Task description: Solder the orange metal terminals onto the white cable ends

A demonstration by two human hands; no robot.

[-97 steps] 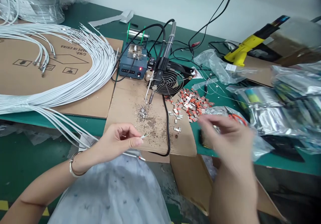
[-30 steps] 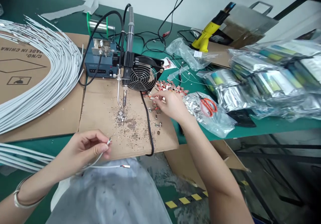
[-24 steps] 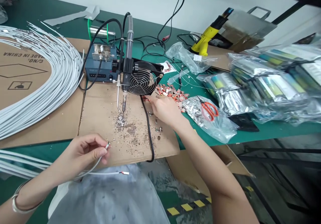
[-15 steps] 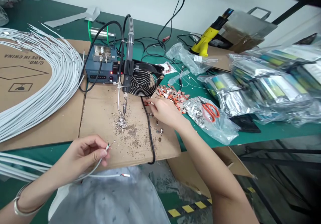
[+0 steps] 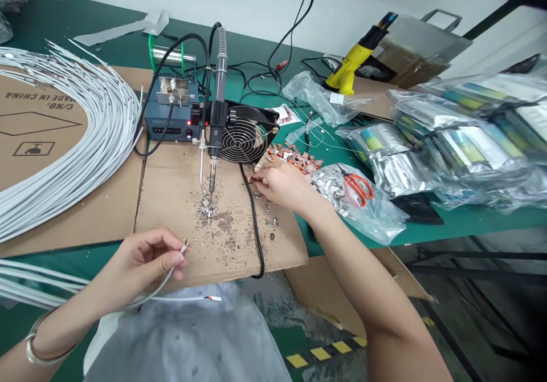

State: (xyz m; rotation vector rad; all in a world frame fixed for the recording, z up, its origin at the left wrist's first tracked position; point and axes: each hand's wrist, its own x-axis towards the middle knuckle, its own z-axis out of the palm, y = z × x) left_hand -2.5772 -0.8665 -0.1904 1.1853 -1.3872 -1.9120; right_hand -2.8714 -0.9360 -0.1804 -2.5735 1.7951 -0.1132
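Observation:
Between thumb and fingers, my left hand (image 5: 156, 256) pinches a white cable (image 5: 164, 282) just behind its stripped end, where thin wire tips stick up. Another white cable (image 5: 179, 299) with a small white-and-red tip lies across my lap below. My right hand (image 5: 280, 185) is at the near edge of a pile of small orange-and-metal connectors (image 5: 294, 157). Its fingers are drawn together beside an orange piece; whether they grip it is hard to see. Between the hands, a soldering iron (image 5: 219, 120) hangs tip-down in its stand over a heap of solder bits (image 5: 207, 206).
A blue soldering station (image 5: 168, 122) and a black fan (image 5: 244, 141) stand behind the cardboard (image 5: 171, 199). A black cord (image 5: 255, 228) crosses the board. Bundled white cables (image 5: 98, 137) lie left. At right are a bag of metal parts (image 5: 333, 191), orange scissors (image 5: 359, 189) and a yellow heat gun (image 5: 350, 71).
My right hand has shifted slightly right and toward me at the edge of the connectors. My left hand keeps its pinch on the cable, nearly still.

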